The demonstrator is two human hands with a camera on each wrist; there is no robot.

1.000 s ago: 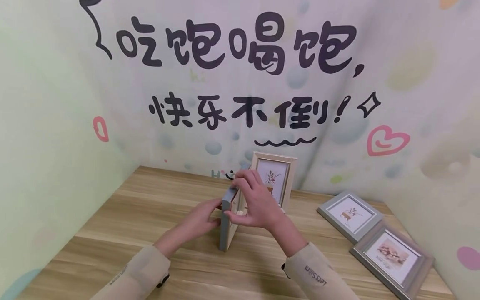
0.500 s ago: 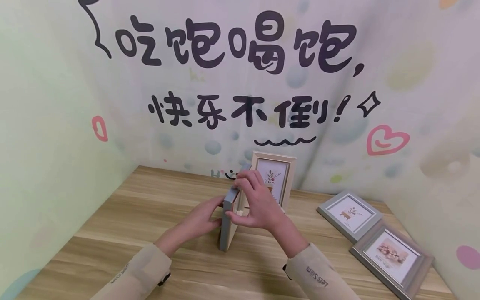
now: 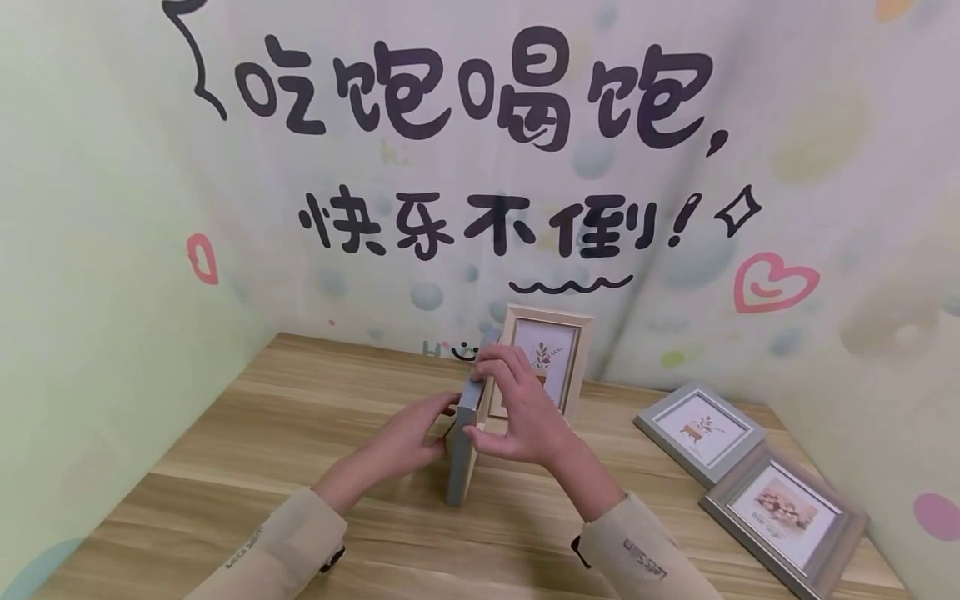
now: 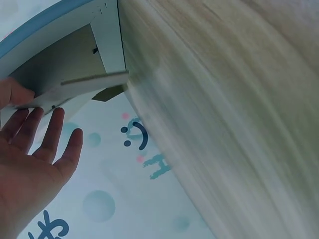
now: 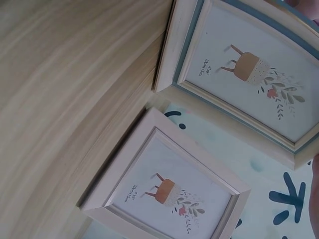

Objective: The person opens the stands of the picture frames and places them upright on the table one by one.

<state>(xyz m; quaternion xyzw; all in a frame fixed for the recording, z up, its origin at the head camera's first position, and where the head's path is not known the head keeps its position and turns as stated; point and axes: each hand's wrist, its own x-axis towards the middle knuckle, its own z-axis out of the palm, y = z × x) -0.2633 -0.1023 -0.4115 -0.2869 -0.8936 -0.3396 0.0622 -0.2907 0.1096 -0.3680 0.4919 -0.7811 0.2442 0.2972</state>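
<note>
An upright picture frame [image 3: 456, 467] with blue-grey sides stands edge-on to me in the head view. My right hand [image 3: 525, 408] grips it, fingers over the top edge and thumb at the near side. Behind the frame, my left hand [image 3: 405, 442] pinches the fold-out stand [image 4: 94, 84], its thumb above and fingers below in the left wrist view. There the stand juts out from the dark backing board [image 4: 65, 57]. The right wrist view shows the front, a print [image 5: 244, 69] of a potted plant inside a pale border.
A cream picture frame [image 3: 585, 342] stands just behind, near the printed wall cloth [image 3: 420, 167]. On the right, a grey frame [image 3: 660, 421] and a silver one [image 3: 787, 554] lie face up on the wooden table [image 3: 300, 400], close together.
Both hands and the held picture frame have shifted slightly to the right. The grip of the right hand looks the same, and the other frames have not moved.
</note>
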